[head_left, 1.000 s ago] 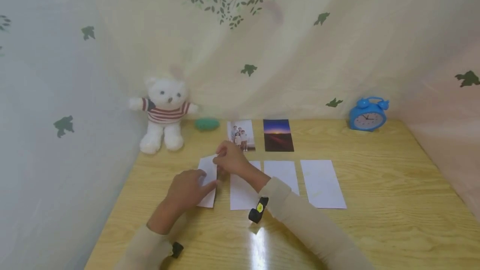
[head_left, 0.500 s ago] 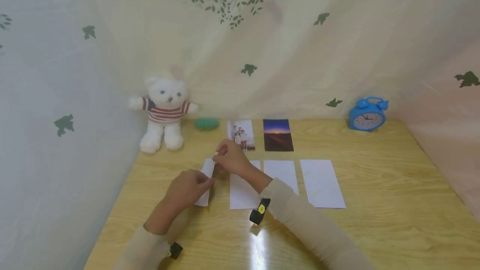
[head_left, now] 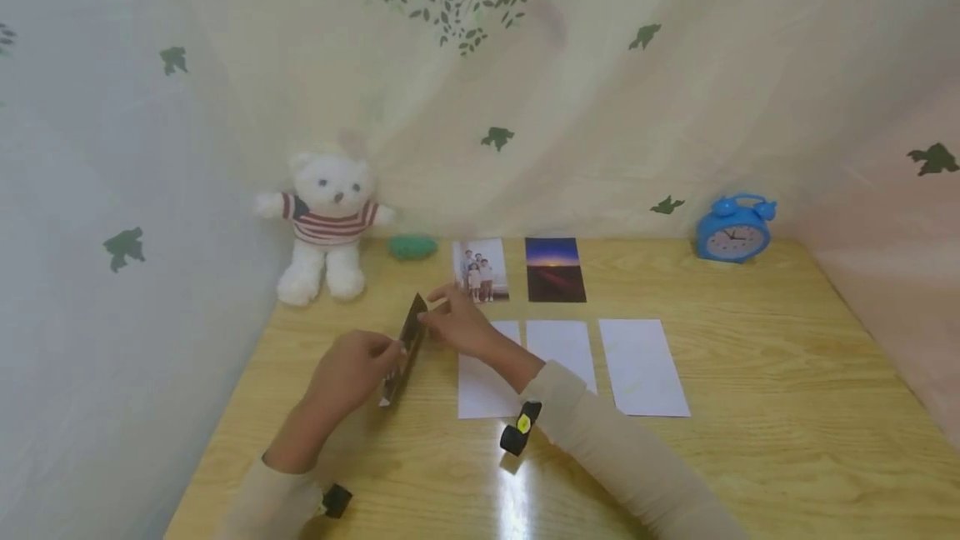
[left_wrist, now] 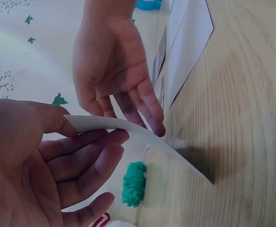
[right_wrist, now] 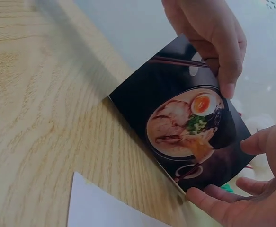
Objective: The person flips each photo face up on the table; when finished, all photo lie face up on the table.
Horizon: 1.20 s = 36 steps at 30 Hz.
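My left hand (head_left: 347, 369) pinches a photo print (right_wrist: 168, 125) between thumb and fingers along its edge. The print shows a bowl of noodle soup with half an egg on a black ground. It stands tilted on edge above the table, its white back bowed in the left wrist view. My right hand (head_left: 467, 325) is at the far end of the print. In the right wrist view, its thumb and fingers are spread, with the tips right at the print's edge. Beyond it lie a family photo (head_left: 481, 269) and a sunset photo (head_left: 555, 269), both face up.
Three white cards (head_left: 645, 367) lie in a row to the right, the nearest partly under my right forearm. A white teddy bear (head_left: 333, 227), a green bundle (head_left: 412, 247) and a blue alarm clock (head_left: 733, 229) stand along the back of the wooden table (head_left: 780, 407).
The print, earlier white side up, has been turned over leftward so its dark picture side shows. My left hand has moved slightly left with it, and the right fingers have loosened from its corner.
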Each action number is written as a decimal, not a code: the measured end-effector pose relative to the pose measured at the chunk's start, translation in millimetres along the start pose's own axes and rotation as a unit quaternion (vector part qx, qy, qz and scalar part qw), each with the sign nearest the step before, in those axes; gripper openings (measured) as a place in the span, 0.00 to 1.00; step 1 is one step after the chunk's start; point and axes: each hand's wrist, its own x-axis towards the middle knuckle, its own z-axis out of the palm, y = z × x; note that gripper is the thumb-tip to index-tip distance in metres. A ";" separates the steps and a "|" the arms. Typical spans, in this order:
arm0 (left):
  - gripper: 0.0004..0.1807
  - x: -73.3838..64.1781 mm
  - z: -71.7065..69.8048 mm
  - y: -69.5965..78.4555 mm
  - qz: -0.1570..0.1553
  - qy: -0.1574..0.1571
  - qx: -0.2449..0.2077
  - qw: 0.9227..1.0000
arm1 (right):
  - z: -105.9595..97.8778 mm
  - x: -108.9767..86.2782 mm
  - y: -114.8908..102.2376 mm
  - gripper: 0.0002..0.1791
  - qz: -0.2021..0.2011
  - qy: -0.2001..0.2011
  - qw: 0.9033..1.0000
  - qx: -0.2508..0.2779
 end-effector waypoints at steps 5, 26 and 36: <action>0.19 1.6 -5.1 -5.1 -0.005 0.000 -0.014 1.000 | 2.3 -1.2 3.3 0.30 0.001 -0.021 1.000 -0.007; 0.18 4.0 -6.2 -38.8 -0.045 -0.038 -0.016 0.998 | 8.4 -8.2 0.5 0.25 -0.013 -0.046 0.991 -0.124; 0.17 6.6 1.3 -50.3 -0.077 -0.054 0.049 0.994 | 10.8 -15.1 0.5 0.28 -0.051 -0.072 0.969 -0.230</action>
